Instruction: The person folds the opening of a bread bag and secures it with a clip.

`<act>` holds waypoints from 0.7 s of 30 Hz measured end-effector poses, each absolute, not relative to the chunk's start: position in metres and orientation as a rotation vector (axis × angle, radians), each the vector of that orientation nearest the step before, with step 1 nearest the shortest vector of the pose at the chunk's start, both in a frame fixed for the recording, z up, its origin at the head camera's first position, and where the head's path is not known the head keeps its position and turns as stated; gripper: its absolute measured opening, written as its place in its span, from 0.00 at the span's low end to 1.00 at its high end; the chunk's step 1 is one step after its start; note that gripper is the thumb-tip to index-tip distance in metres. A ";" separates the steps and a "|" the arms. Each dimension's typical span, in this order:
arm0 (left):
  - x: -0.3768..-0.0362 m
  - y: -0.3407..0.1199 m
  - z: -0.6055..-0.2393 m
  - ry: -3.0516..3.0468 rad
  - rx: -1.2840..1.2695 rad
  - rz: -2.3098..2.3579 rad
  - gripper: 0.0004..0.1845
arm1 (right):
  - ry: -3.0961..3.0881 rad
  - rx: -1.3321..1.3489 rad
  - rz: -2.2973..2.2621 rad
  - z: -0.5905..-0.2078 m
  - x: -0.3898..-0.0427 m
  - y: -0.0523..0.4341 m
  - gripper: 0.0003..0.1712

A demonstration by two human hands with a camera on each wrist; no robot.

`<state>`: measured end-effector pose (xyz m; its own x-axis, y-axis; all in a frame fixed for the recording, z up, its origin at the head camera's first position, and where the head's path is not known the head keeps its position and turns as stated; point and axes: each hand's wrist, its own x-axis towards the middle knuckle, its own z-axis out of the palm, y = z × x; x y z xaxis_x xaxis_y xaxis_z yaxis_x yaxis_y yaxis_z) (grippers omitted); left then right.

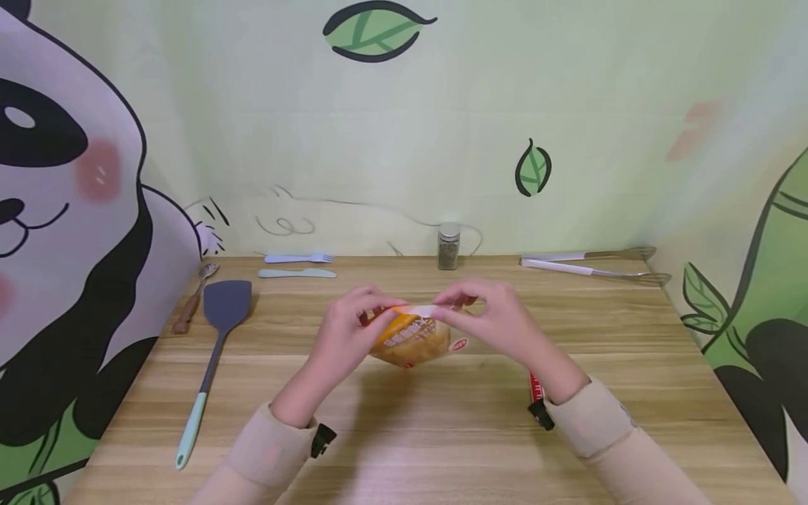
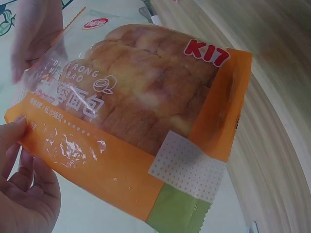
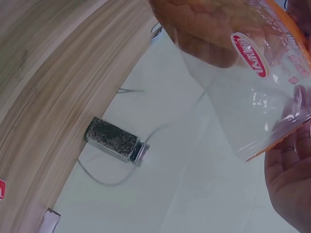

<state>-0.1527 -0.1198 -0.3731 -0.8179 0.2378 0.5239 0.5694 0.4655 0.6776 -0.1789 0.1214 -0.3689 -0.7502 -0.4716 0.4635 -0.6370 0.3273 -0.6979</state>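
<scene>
Packet of bread (image 1: pixel 413 342) hangs between 2 hands in the head view, above the wooden tabletop (image 1: pixel 442 442), in front of the spice jar (image 1: pixel 448 247). Left hand (image 1: pixel 350 324) pinches the packet's upper edge at the orange strip; right hand (image 1: pixel 489 314) pinches the same edge at its other end, the fingertips near each other. A spatula (image 1: pixel 217 344) lies well apart on the left, and a red-printed object (image 1: pixel 536 387) is partly hidden under the right wrist.

In the left wrist view, the left thumb lies on the orange band (image 2: pixel 87 165) with fingers curled behind it. The right hand is only partly visible there, so its hold is unclear from this side. The loaf sits away from the gripped edge.

In the right wrist view, the right fingers show through the clear film (image 3: pixel 243 107), near its serrated edge (image 3: pixel 272 144).

For good control, I judge both pinches should take film alone and leave the soft loaf uncrushed. Light, even, gradual force seems best, since thin film could split suddenly; a level packet would steady the bread.
</scene>
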 end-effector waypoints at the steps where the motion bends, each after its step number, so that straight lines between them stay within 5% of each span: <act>1: -0.153 -0.120 -0.373 -2.358 -0.683 -1.289 0.07 | -2.423 1.007 1.386 -0.368 -0.179 0.121 0.07; 21: -0.154 -0.120 -0.381 -2.470 -0.531 -1.483 0.15 | -2.421 0.818 1.478 -0.368 -0.177 0.121 0.04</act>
